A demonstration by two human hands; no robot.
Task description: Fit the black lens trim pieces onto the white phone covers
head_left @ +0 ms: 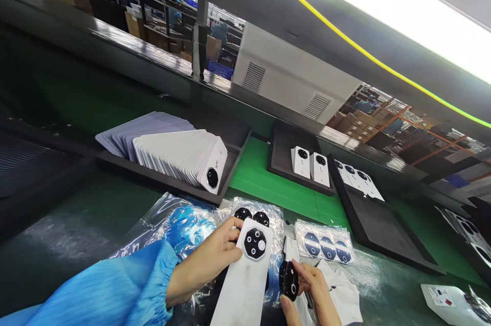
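My left hand (215, 254), in a blue sleeve, grips the upper left edge of a white phone back cover (240, 290) with a black camera ring (255, 243) near its top. Its lower end runs out of view. To its right, my right hand (312, 290) pinches a black camera lens cover (288, 280) between thumb and fingers. Behind the phone cover lies a clear plastic sheet with black lens covers (261, 218). A clear bag (187, 224) with blue film lies left of it. Crumpled white liners (341, 290) lie beside my right hand.
A black tray (161, 178) holds a fanned stack of white and grey phone covers (172, 152). Farther right, two black trays (395, 234) hold more covers (320, 168). A packet of blue round stickers (326, 241) and a white bottle (447, 303) lie on the right. A ledge (153, 55) runs behind.
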